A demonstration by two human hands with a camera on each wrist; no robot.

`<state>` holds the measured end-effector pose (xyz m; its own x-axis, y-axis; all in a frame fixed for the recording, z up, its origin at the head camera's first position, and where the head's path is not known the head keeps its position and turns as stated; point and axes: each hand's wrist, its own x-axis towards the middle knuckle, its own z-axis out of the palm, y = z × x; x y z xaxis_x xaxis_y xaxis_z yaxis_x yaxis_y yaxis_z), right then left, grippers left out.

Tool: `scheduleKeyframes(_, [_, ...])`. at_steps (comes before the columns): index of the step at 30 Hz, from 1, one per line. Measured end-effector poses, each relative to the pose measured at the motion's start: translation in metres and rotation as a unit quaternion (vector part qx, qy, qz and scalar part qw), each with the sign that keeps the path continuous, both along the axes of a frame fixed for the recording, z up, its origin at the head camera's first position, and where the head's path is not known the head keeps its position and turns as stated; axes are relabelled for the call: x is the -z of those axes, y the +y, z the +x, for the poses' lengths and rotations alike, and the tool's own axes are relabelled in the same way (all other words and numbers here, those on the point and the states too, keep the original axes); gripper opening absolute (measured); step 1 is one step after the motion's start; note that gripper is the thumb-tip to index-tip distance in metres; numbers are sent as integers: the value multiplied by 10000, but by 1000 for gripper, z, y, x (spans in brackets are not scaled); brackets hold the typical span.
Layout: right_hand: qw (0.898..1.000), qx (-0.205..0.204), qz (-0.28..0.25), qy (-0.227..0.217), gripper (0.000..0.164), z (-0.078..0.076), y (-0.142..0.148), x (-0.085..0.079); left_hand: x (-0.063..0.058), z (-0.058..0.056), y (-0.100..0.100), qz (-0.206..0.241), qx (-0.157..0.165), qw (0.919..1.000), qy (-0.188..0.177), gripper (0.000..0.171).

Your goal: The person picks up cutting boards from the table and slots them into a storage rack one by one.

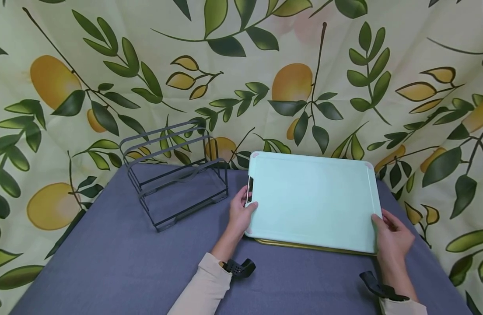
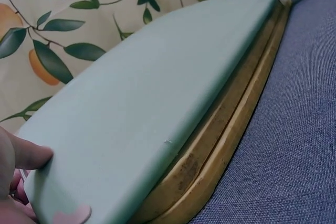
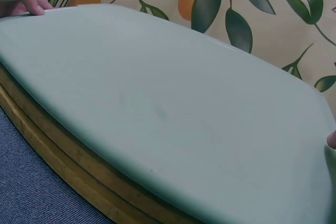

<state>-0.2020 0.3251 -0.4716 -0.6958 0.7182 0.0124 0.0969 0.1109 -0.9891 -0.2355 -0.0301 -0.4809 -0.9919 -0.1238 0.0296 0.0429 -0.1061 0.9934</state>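
Note:
A mint-green cutting board with pale corner pads lies over wooden boarding, whose brown edge shows a dark line along it; I cannot tell whether that is one board or two. My left hand grips the green board's left side by its handle slot, thumb on the top face. At the opposite side my right hand pinches the edge, thumb above and fingers partly hidden behind it. In the right wrist view the green board covers most of the wood beneath.
A dark wire rack with several upright loops stands on the blue-grey cloth, left of the boards. Behind the table hangs a curtain printed with leaves and orange fruit.

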Motion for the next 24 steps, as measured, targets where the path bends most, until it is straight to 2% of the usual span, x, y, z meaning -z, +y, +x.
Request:
scheduleKeyframes(5, [9999, 52, -120, -8, 45, 1, -4, 1, 0, 0, 0, 9, -108, 9999, -53, 60])
scheduleKeyframes(14, [9993, 137, -297, 189, 42, 0, -8, 6, -4, 0, 0, -31, -424, 9989, 209, 56])
scheduleKeyframes(24, [9991, -67, -415, 88, 47, -2, -9, 5, -6, 0, 0, 16, -770, 9963, 377, 53])
